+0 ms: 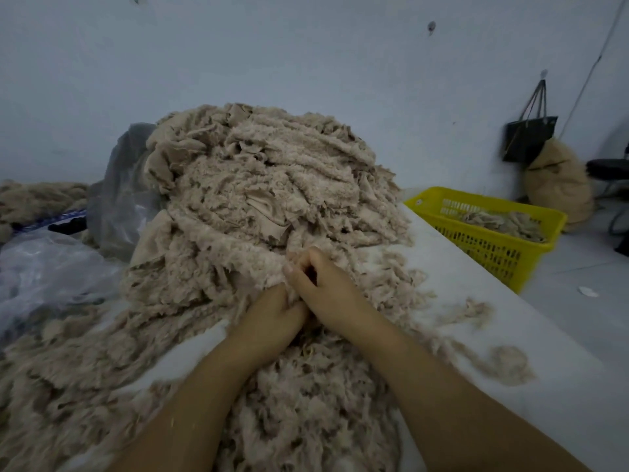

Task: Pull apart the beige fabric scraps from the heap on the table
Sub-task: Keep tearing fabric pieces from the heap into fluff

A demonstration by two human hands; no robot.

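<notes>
We see a big heap (pixel 258 185) of beige fabric scraps on a white table (pixel 476 301), and we use this heap as our landmark. The scraps are fluffy and shaggy on one side, like fleece, and smooth on the other side where some pieces are folded over. Their edges are torn and stringy. The heap rises high at the back and spreads low and loose toward us, with thin strands lying on the table just to its right.

At the near foot of the heap, both hands meet and touch each other. The left hand (pixel 272 321) is closed, its fingers pushed down into the scraps and gripping a tuft. The right hand (pixel 323 287) is curled into a loose fist on the same fluffy piece; we think the thumb and fingers pinch it, but the fabric hides the fingertips.

Left of the heap lies crumpled clear plastic (pixel 51 267). Right of the heap, beyond the table edge, stands a yellow basket (pixel 476 240) with some similar scraps inside. Behind the basket a dark bag (pixel 529 137) hangs on the wall.
</notes>
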